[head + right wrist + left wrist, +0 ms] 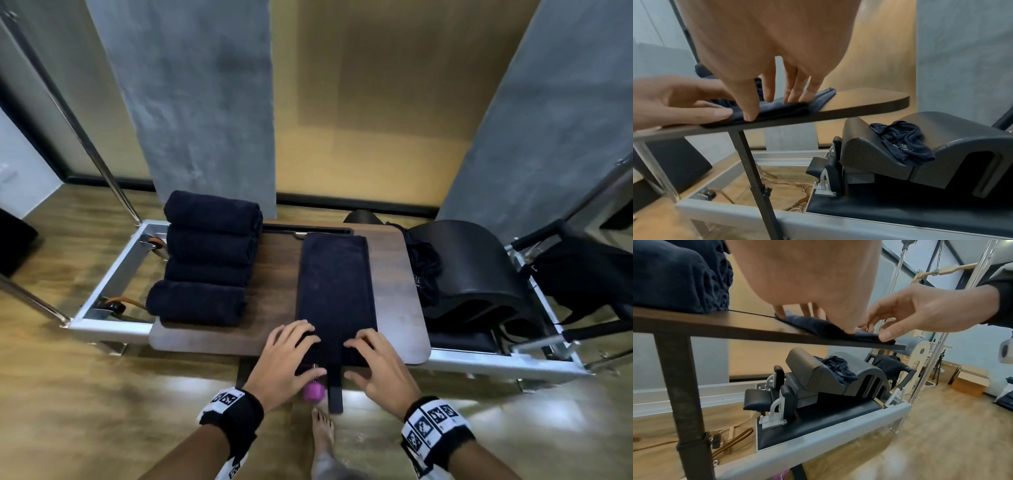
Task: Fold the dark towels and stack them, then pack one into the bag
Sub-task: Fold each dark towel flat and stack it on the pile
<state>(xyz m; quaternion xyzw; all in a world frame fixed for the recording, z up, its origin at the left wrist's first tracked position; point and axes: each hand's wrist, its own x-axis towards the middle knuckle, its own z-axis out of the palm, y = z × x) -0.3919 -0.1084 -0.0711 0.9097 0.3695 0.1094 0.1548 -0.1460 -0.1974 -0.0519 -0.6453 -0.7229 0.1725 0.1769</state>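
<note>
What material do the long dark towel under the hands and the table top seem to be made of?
The long dark towel: apparently soft terry cloth, matte navy, with a fuzzy nap and limp folded edges. The table top: looks like wood or wood-look laminate, dark brown, smooth, with faint grain and a thin flat edge.

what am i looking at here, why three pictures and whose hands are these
One person folds towels while wearing three cameras. The top-down picture comes from the head; the other two come from each wrist, looking along the fingers. On the brown table a long dark towel lies flat, and both the left hand and the right hand press on its near end. Beside it sits a stack of folded towels. A crumpled dark bag rests on padded gym equipment to the right.
</note>
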